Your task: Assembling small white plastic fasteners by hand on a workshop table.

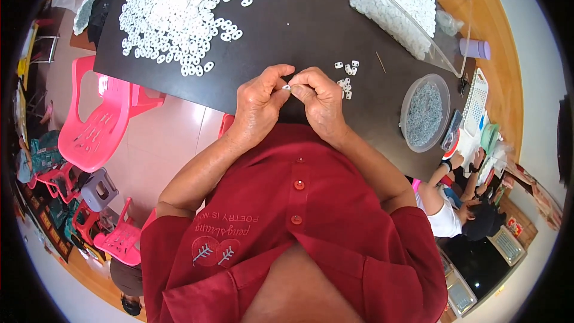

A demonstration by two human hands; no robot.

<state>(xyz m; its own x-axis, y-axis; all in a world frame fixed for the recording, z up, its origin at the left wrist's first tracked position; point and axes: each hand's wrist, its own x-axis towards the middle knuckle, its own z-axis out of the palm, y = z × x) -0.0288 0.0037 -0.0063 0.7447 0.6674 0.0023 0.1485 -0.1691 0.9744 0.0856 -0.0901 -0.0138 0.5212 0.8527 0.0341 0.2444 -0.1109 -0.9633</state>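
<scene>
In front of my chest, over the near edge of the dark table [305, 30], both hands meet at a small white plastic piece [287, 87]. My left hand [258, 103] pinches it from one side, with a finger raised above it. My right hand [323, 100] has thumb and finger closed on its other side. The fingers cover most of the piece. Just right of my right hand is a small group of white blocky pieces [348, 70]. A large pile of flat white oval pieces with two holes [173, 9] spreads over the table's far left.
A clear bin of white pieces [397, 9] stands at the far right. Nearer is a round tub of small metal parts [426, 113]. A thin stick [381, 62] lies between. Pink chairs [98, 116] are at left; another person [457, 209] sits at right.
</scene>
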